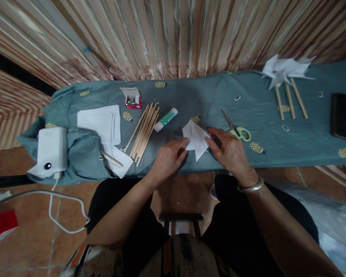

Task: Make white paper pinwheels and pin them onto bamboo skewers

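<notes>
A white paper pinwheel [195, 137] with folded, pointed blades is held low over the cloth-covered table. My left hand [169, 157] pinches its left edge between thumb and fingers. On the opposite side, the thumb and fingers of my right hand [229, 148] grip the right edge. Scissors [238, 130] with pale green handles lie just beyond my right hand, their blades pointing away. A glue stick [165, 119] with a green label lies beyond my left hand, touching or close to a bundle of wooden sticks [144, 134].
An open red box of metal tacks [133, 101] and white paper sheets [99, 119] are on the left, near a white power bank [52, 149] with a cable. Several paper pinwheels on sticks [285, 71] lie at the far right, and a dark phone-like device [344, 116] sits at the edge.
</notes>
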Demonstrator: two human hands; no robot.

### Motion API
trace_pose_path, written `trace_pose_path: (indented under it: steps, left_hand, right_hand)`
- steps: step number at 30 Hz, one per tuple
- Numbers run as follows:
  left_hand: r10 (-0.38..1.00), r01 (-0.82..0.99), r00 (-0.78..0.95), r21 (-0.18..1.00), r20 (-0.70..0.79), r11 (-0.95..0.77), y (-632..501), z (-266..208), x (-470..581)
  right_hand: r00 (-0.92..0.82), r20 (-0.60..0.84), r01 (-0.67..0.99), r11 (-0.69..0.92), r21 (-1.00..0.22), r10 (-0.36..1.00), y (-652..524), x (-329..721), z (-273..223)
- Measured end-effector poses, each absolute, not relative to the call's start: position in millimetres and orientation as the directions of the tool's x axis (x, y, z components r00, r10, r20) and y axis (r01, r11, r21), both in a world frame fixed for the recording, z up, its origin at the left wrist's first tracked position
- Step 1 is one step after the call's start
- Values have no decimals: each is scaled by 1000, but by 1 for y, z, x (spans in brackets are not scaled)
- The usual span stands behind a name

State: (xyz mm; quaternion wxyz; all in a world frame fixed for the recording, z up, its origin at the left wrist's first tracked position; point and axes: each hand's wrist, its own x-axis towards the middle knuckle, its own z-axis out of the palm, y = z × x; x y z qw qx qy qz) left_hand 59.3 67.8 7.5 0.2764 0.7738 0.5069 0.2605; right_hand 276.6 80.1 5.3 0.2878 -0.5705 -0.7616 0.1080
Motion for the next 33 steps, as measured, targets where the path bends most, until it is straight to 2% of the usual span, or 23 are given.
trace_pose_path:
  steps: [7,16,24,33]
  left_hand:
    - [967,580,246,791,60,-196,67,7,67]
    - [971,357,238,932,-35,-54,64,6,76]
    - [962,381,253,925,-99,-5,65,8,88]
    - [965,461,259,882,-33,-94,65,2,96]
  right_hand:
    - [-197,329,814,341,-471,924,75,276,7]
    - [-203,377,823,366,-435,904,58,285,10]
    - [-278,357,780,426,-458,892,49,286,7]
    - [-331,334,740,462,-488,882,42,283,5]
